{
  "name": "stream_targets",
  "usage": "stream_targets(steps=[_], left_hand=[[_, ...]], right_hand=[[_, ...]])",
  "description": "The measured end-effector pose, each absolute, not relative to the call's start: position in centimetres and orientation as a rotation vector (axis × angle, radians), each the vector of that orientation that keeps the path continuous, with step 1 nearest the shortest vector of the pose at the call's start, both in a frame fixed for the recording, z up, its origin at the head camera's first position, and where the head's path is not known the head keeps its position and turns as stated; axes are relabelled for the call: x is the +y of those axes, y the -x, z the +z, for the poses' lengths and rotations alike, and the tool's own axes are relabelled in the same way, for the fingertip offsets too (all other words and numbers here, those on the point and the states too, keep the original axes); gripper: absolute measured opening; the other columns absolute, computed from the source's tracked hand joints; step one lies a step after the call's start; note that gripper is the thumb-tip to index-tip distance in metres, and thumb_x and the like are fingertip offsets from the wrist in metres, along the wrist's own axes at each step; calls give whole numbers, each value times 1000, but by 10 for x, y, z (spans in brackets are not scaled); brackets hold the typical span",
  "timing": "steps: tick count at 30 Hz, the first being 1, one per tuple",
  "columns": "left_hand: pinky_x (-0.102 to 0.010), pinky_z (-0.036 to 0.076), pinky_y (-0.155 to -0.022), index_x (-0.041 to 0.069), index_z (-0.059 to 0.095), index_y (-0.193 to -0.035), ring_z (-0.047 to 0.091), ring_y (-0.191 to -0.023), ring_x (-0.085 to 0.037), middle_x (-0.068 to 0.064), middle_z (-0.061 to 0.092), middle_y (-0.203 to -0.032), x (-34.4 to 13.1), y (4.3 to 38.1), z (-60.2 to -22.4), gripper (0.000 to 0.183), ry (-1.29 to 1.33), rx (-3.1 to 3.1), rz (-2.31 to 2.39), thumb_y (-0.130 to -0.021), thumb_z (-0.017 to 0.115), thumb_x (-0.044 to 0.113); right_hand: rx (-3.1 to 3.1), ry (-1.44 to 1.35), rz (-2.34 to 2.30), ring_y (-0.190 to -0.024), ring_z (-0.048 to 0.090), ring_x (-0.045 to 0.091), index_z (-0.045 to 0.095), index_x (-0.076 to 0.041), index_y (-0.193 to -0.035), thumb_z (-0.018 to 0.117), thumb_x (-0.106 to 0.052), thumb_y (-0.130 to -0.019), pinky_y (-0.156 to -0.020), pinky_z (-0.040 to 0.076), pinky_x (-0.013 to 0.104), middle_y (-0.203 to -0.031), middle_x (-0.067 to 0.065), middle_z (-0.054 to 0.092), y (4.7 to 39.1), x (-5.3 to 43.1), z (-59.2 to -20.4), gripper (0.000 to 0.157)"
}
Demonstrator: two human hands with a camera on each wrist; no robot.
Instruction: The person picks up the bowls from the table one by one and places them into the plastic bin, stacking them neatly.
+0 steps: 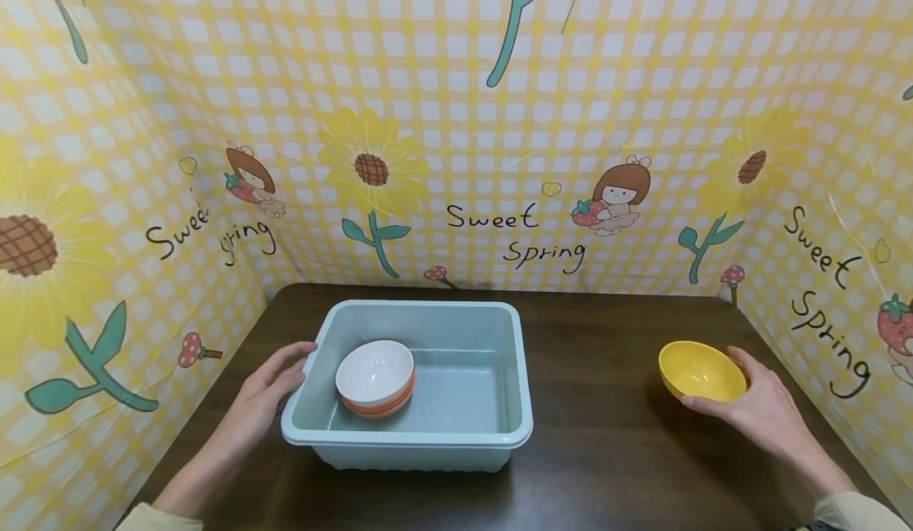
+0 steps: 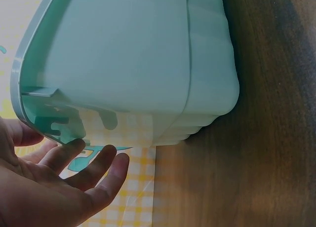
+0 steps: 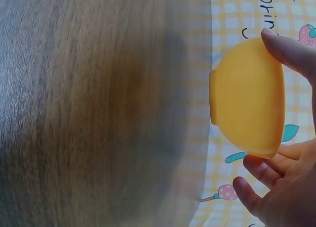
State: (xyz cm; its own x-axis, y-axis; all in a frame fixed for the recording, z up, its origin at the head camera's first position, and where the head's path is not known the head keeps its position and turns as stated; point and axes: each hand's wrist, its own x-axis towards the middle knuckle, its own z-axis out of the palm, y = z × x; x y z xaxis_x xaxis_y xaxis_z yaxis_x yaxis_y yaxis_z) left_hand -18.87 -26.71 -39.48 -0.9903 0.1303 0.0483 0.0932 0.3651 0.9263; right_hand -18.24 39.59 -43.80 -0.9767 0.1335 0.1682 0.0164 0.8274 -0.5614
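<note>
My right hand (image 1: 773, 404) holds a yellow bowl (image 1: 702, 368) at the right, the thumb on its near rim and the fingers on its far side. In the right wrist view the yellow bowl (image 3: 252, 98) stands clear of the wood surface, its foot toward the table. My left hand (image 1: 267, 384) is at the left rim of a pale blue-green plastic basin (image 1: 456, 439), fingertips right at the edge. The left wrist view shows its fingers (image 2: 106, 175) spread and loosely bent beside the basin wall. Inside the basin, at the left, a white bowl (image 1: 376, 371) sits on an orange one (image 1: 385, 409).
The dark brown wooden table (image 1: 592, 436) carries the basin left of centre. A yellow-and-white checked cloth (image 1: 456, 143) with printed flowers and lettering hangs behind the table and along both sides.
</note>
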Motion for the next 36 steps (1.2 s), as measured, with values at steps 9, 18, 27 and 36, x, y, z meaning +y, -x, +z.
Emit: stream_targets(steps=[9, 18, 27, 36], left_hand=[[-24, 51, -88, 2, 38, -157, 37, -146, -40, -29, 39, -161, -267, 189, -396, 44, -203, 2563, 1736, -116, 40, 17], [-24, 51, -89, 2, 38, -156, 39, -145, -39, -29, 39, -161, -268, 189, -396, 44, -216, 2568, 1744, -115, 40, 17], [-22, 50, -89, 2, 37, -157, 37, -146, -40, -28, 38, -162, -268, 188, -396, 45, -221, 2566, 1747, -116, 39, 17], [-22, 49, -89, 2, 37, -158, 36, -147, -40, -28, 37, -162, -268, 189, -396, 45, -201, 2558, 1745, -115, 39, 17]], right_hand=[[-2805, 103, 873, -127, 41, 59, 30, 13, -156, 92, -51, -78, -90, 37, 69, -147, 43, 42, 177, 387, -428, 118], [-2768, 42, 871, -130, 40, 58, 33, 9, -157, 96, -48, -73, -91, 36, 70, -149, 40, 43, 174, 374, -421, 120], [-2744, 18, 883, -133, 38, 57, 33, 6, -158, 96, -48, -72, -93, 34, 70, -150, 38, 43, 174, 365, -412, 120], [-2771, 0, 886, -133, 39, 56, 34, 4, -159, 96, -50, -73, -92, 36, 70, -151, 37, 42, 170, 355, -402, 119]])
